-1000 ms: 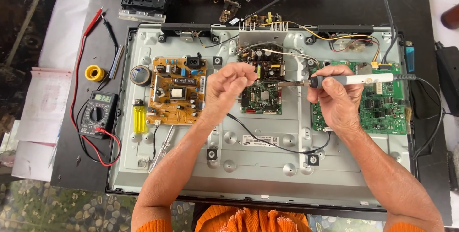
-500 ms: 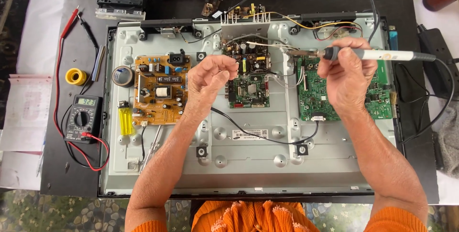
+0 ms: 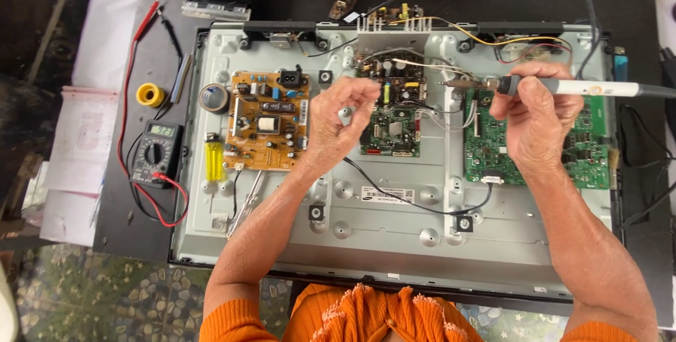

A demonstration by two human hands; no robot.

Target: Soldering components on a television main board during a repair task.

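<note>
— Soldering iron [image 3: 574, 88], where is it?
— In the right hand [image 3: 535, 113], fingers pinched round the grip like a pen, tip aimed left toward the small middle board [image 3: 391, 113], likely for fine control.
— And the left hand [image 3: 338, 120]?
— Left of that board, fingertips pressed together on something thin; what, I cannot tell.
— Anything else?
— Farther left of the board, a tan board [image 3: 267, 120], yellow lighter [image 3: 213, 161], multimeter [image 3: 156, 150].
</note>
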